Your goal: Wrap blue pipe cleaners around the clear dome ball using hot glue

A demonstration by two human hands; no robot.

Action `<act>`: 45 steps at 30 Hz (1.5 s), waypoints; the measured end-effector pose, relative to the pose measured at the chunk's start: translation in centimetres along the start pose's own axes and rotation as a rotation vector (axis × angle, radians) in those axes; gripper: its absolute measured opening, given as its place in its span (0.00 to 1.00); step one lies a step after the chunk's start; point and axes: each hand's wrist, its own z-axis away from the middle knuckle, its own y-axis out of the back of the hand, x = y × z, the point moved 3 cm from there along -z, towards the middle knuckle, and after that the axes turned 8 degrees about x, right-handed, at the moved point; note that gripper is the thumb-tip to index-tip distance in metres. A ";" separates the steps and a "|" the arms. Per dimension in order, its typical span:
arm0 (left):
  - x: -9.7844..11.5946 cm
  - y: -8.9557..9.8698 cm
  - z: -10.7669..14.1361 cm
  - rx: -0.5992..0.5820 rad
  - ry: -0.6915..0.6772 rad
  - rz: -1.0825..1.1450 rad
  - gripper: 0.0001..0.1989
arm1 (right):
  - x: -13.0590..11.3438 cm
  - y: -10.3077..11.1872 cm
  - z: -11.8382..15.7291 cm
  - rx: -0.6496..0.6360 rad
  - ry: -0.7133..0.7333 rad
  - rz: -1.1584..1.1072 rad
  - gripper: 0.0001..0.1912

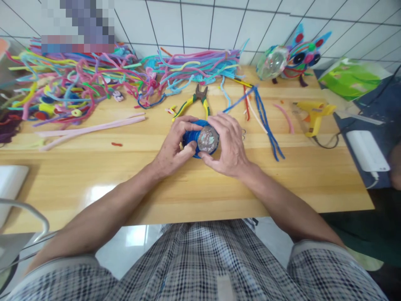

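Near the middle of the wooden table is a round blue object point(191, 137) that looks wrapped in fuzzy stems, with a shiny grey disc-like end point(208, 139) facing up. My left hand point(177, 144) grips its left side, thumb and fingers bent around the blue part. On the right, my right hand point(228, 144) curves around the shiny end, with the thumb at its lower edge and the fingers at its upper edge. Just beyond my hands lie pliers point(201, 94) with yellow-green handles, jaws pointing away. The underside of the blue object is hidden.
Colourful fuzzy stems point(194, 67) are heaped along the back and left. Blue stems point(265, 121) lie to the right, near a yellow glue gun point(314, 113). A decorated figure point(303, 58) stands at the back right. Pale pink stems point(94, 127) lie left; a white power strip point(367, 150) is far right.
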 end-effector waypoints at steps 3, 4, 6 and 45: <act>0.1 0.0 0.0 -0.003 0.000 -0.008 0.19 | 0.0 0.2 0.1 0.012 0.005 -0.006 0.44; 0.1 0.0 0.0 -0.004 0.004 -0.012 0.20 | -0.1 0.3 0.1 0.002 -0.005 -0.008 0.43; 0.1 0.0 0.0 -0.005 0.010 -0.013 0.20 | -0.1 0.3 0.2 -0.039 -0.044 -0.010 0.43; 0.4 0.5 -0.3 -0.063 -0.020 -0.033 0.20 | -0.6 0.7 -0.2 -0.110 -0.082 0.031 0.39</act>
